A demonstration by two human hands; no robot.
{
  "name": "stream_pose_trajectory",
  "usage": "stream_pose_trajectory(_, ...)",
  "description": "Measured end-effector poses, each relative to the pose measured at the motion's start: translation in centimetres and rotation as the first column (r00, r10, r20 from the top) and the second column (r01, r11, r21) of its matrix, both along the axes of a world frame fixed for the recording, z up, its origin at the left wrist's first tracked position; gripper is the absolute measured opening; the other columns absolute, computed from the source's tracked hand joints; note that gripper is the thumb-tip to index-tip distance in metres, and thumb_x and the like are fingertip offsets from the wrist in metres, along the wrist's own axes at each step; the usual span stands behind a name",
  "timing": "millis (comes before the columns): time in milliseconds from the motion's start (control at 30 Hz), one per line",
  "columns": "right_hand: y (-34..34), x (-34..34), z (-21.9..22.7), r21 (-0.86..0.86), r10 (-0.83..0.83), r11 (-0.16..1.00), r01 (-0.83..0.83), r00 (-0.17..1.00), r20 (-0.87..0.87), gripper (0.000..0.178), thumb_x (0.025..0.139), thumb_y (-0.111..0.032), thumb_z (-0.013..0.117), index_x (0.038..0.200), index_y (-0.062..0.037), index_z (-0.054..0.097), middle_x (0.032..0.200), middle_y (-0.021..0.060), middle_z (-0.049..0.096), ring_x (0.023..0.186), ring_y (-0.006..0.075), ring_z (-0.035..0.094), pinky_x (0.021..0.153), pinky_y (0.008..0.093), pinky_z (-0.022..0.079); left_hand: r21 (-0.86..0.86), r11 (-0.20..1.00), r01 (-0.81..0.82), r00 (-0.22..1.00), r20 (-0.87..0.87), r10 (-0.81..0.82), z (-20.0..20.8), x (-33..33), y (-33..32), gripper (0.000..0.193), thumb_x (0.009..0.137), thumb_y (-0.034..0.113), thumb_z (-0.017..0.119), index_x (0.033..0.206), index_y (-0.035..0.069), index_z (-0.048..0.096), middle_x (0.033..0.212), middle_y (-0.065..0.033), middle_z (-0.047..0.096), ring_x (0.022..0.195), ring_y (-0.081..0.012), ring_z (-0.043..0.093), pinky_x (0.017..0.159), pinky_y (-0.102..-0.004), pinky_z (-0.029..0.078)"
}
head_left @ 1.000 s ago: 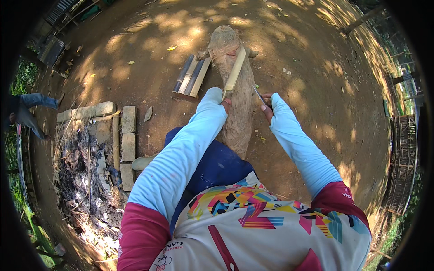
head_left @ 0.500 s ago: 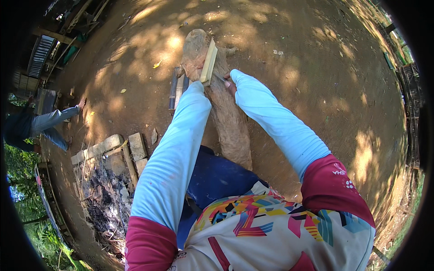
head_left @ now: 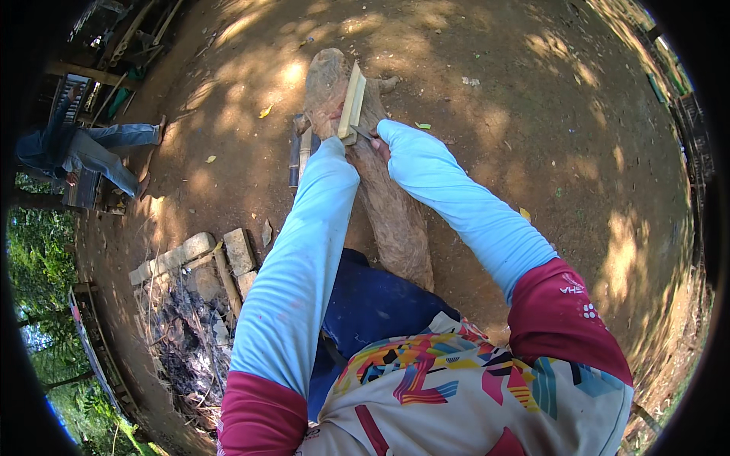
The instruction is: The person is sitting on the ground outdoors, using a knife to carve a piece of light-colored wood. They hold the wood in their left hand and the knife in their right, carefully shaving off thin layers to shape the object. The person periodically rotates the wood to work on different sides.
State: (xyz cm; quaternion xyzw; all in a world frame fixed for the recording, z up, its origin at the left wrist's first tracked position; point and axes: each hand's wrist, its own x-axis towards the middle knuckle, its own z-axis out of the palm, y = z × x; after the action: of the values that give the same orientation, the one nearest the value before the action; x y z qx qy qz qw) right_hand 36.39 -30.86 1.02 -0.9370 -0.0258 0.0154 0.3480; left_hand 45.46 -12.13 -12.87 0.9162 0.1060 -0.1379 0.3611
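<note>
A pale yellow split piece of bamboo stands tilted over a thick brown log that lies on the ground. At its lower end is my left hand, closed around it; the blue sleeve covers most of that hand and its fingers are largely hidden. My right hand is closed on a knife, and the thin grey blade meets the lower end of the bamboo. Only part of the blade shows, and the handle is inside the hand.
Dark bamboo lengths lie just left of the log. Bricks edge an ash heap at the lower left. Another person in jeans is at the far left, near a shed. Leaves are scattered over the sunlit dirt ground.
The knife blade now shows at the bamboo's lower end, and my right hand has shifted slightly left. The other person at the left has moved a step toward the middle.
</note>
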Motion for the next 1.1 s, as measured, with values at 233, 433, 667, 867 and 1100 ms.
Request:
stream_pose_trajectory(233, 1.0, -0.4, -1.0, -0.001, -0.031, 0.999, 0.032, 0.986, 0.165, 0.016, 0.096, -0.020, 0.055, 0.092, -0.0049, 0.057, 0.083, 0.0214, 0.059, 0.075, 0.0410, 0.055, 0.069, 0.0476, 0.044, 0.050, 0.993, 0.104, 0.993, 0.041, -0.107, 4.3, -1.8, 0.5, 0.026, 0.089, 0.020, 0.056, 0.111, 0.008, 0.063, 0.106, -0.0177, 0.068, 0.099, -0.0313, 0.066, 0.082, -0.0386, 0.051)
stream_pose_trajectory(433, 0.4, -0.2, -2.5, -0.006, -0.043, 0.999, 0.044, 0.986, 0.160, 0.015, 0.095, -0.020, 0.056, 0.092, -0.0055, 0.058, 0.084, 0.0218, 0.059, 0.077, 0.0417, 0.057, 0.069, 0.0468, 0.045, 0.033, 0.999, -0.032, 0.986, -0.162, 0.037, 3.4, 0.2, -0.7, 0.037, 0.091, 0.031, 0.053, 0.114, 0.005, 0.064, 0.103, -0.0135, 0.069, 0.092, -0.0221, 0.066, 0.077, -0.0354, 0.051)
stream_pose_trajectory(667, 1.2, -0.3, -3.0, 0.095, -0.090, 0.993, 0.077, 0.985, 0.148, 0.012, 0.094, -0.018, 0.057, 0.095, -0.0063, 0.059, 0.084, 0.0215, 0.060, 0.078, 0.0417, 0.058, 0.069, 0.0476, 0.046, -0.334, 0.774, -0.538, 0.834, -0.343, 0.432, -4.2, 4.4, 0.9, 0.047, 0.090, 0.042, 0.054, 0.114, 0.003, 0.065, 0.102, -0.0112, 0.069, 0.089, -0.0185, 0.066, 0.074, -0.0340, 0.051)
stream_pose_trajectory(867, 0.7, -0.1, -3.7, 0.009, -0.092, 0.996, 0.092, 0.974, 0.209, 0.012, 0.094, -0.019, 0.057, 0.094, -0.0064, 0.059, 0.083, 0.0204, 0.060, 0.078, 0.0415, 0.058, 0.069, 0.0480, 0.046, -0.628, 0.487, -0.607, 0.794, -0.456, 0.402, 0.4, 2.5, -0.4, 0.028, 0.096, 0.026, 0.055, 0.110, 0.003, 0.062, 0.097, -0.0097, 0.065, 0.080, -0.0207, 0.066, 0.067, -0.0331, 0.056)
stream_pose_trajectory(1100, 1.9, -0.3, -4.8, 0.201, -0.172, 0.969, 0.141, 0.974, 0.148, 0.012, 0.095, -0.018, 0.056, 0.093, -0.0066, 0.059, 0.084, 0.0198, 0.060, 0.080, 0.0414, 0.058, 0.070, 0.0477, 0.046, -0.062, 0.928, -0.366, 0.890, -0.314, 0.330, 4.2, 0.2, -1.7, 0.049, 0.093, 0.044, 0.048, 0.113, 0.003, 0.065, 0.099, -0.0110, 0.066, 0.086, -0.0186, 0.062, 0.075, -0.0348, 0.048)
